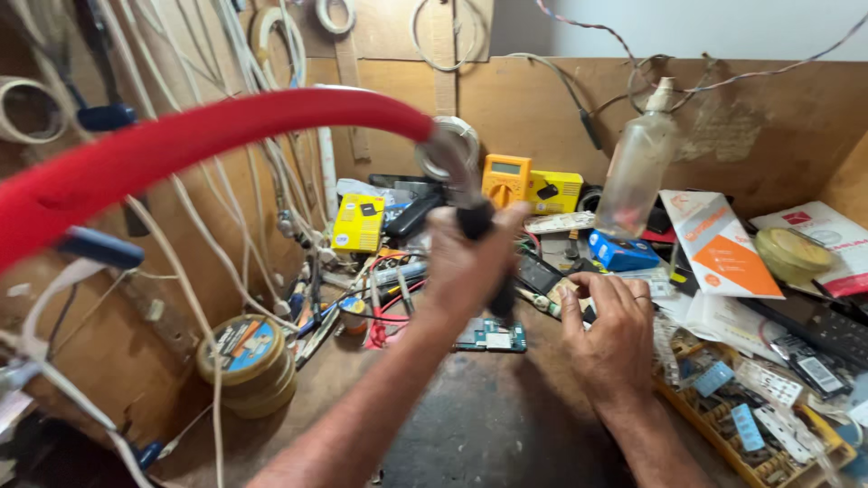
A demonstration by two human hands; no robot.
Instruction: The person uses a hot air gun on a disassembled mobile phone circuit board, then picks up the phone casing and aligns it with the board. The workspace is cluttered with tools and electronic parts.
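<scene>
My left hand (466,262) grips the black handle of a red-hosed hot-air tool (457,167), raised above a circuit board (489,336); my right hand (608,330) pinches a small part (553,298), heating not begun.

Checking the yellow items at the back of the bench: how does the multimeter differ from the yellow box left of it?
The multimeter is orange-yellow with a display and dial; the yellow box is brighter, flat-faced, with a printed picture. The multimeter stands further back, right of the black tool handle; the box sits left. Both stand upright.
</scene>
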